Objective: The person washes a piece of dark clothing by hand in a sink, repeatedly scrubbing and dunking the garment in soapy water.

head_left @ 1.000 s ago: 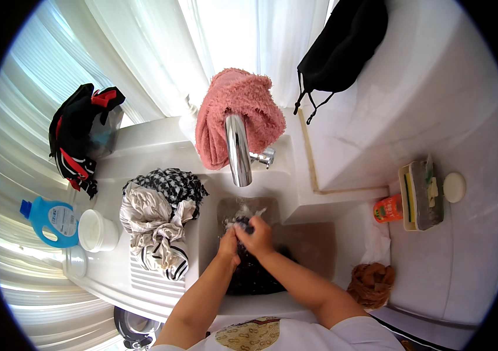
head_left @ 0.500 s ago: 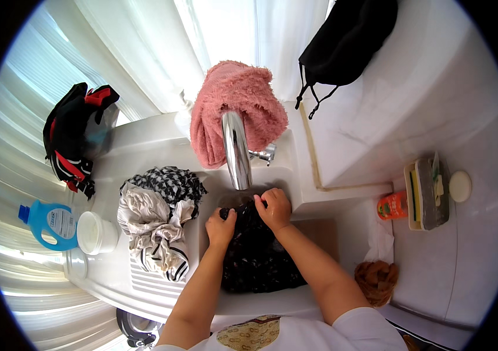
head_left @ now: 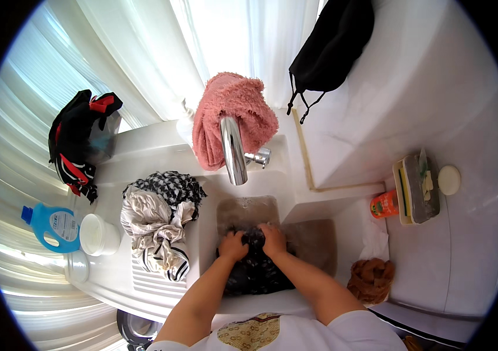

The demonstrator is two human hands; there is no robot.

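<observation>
A black cloth with small light specks [head_left: 256, 270] lies bunched in the white sink basin [head_left: 208, 202], partly in brownish water [head_left: 313, 234]. My left hand [head_left: 233, 245] is closed on the cloth's far left part, its fingers curled into the folds. Close beside it, my right hand [head_left: 273, 240] grips the far right part of the same cloth. Fingertips of both hands are partly hidden by fabric and water. Beyond the hands, a chrome faucet [head_left: 234, 153] arches over the basin, with a pink fluffy towel [head_left: 234, 111] draped behind its spout.
Left of the basin, a beige and striped garment [head_left: 149, 219] and a black-and-white cloth [head_left: 173, 186] lie on the ribbed washboard [head_left: 158, 281]. Farther left stand a white tub [head_left: 98, 235] and a blue detergent jug [head_left: 56, 228]. At right are an orange container [head_left: 384, 205], a caddy [head_left: 417, 190] and a brown cloth [head_left: 371, 279].
Both hands have moved down and nearer to me with the black cloth, away from the faucet. The cloth is more bunched, and more of the brownish water shows.
</observation>
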